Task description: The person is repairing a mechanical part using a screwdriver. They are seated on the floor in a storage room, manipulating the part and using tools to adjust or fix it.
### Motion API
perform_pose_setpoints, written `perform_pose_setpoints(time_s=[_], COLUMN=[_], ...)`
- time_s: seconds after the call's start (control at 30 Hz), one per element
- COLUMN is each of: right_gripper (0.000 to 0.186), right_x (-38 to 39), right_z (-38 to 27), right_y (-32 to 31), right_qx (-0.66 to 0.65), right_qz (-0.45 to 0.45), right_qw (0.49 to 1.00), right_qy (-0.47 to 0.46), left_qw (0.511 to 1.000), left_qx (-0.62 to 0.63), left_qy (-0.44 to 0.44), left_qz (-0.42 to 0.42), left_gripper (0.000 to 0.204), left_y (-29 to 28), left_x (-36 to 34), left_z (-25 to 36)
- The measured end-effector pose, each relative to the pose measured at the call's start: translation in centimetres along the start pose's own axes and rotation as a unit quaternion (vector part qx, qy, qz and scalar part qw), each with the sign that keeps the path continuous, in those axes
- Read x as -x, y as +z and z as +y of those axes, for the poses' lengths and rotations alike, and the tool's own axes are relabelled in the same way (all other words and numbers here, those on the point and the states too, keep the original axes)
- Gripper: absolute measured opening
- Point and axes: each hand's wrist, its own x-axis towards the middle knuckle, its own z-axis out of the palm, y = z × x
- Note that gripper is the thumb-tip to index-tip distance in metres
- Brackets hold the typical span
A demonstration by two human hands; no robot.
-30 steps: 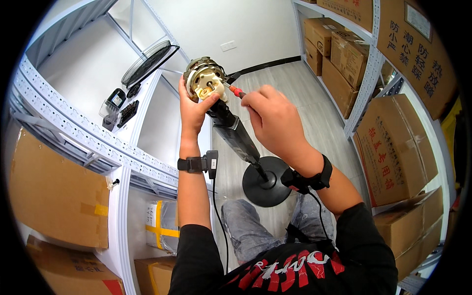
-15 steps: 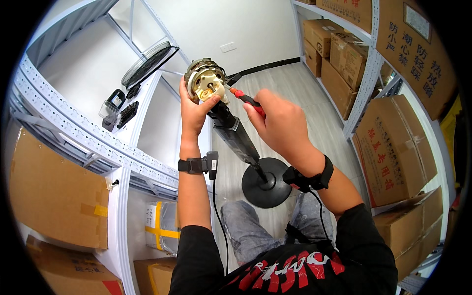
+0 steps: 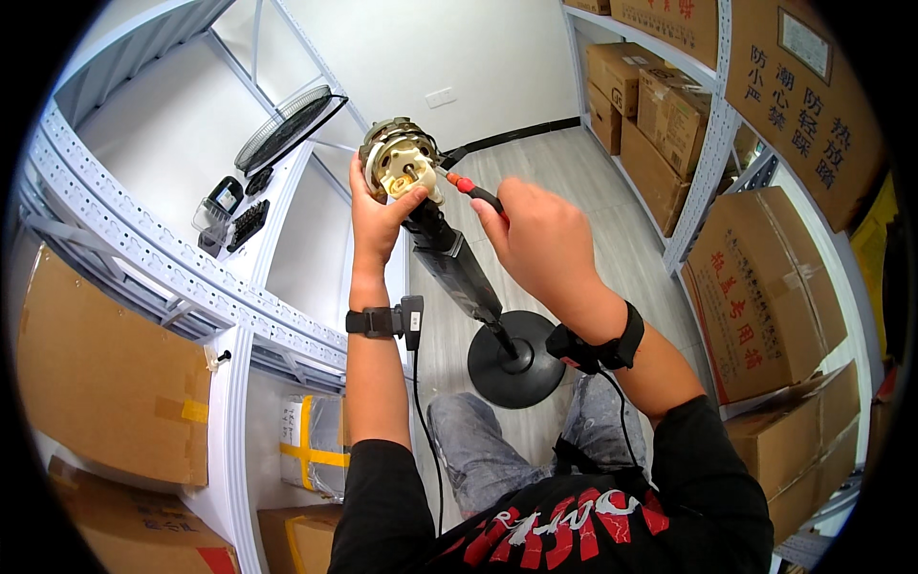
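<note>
A stand fan's bare motor [image 3: 404, 163], with a cream plastic gearbox and metal body, tops a black column [image 3: 459, 273] that runs down to a round black base [image 3: 516, 359] on the floor. My left hand [image 3: 378, 215] grips the motor from its left side, thumb across the front of the cream part. In my right hand [image 3: 545, 234] is a red and black screwdriver [image 3: 475, 192], its fingers closed round the handle. The screwdriver points left, its tip against or very near the right edge of the cream part; exact contact is hard to see.
On the left shelf lie a round black fan grille [image 3: 287, 129], a small clear-and-black container [image 3: 222, 198] and a black slotted part [image 3: 248, 225]. Cardboard boxes [image 3: 755, 297] fill the right rack. Another large carton [image 3: 115, 364] stands at the left.
My right hand has shifted and turned slightly on the screwdriver handle. The left hand keeps its hold on the motor; the whole view has moved only a little.
</note>
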Motion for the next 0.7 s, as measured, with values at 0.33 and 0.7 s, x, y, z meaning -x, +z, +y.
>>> perform_pose_setpoints(time_s=[0.33,0.7], right_gripper=[0.026,0.015], right_x=[0.0,-0.2], right_z=[0.4,0.2], right_y=[0.5,0.7], right_qx=[0.007,0.001], right_qz=[0.063,0.085], right_qw=[0.997,0.995], right_qy=[-0.04,-0.051], left_qw=[1.0,1.0], left_qx=[-0.002,0.003], left_qy=[0.003,0.001], left_qz=[0.002,-0.001], left_gripper=[0.104,0.104], left_y=[0.3,0.4], left_x=[0.1,0.1], left_z=[0.2,0.2])
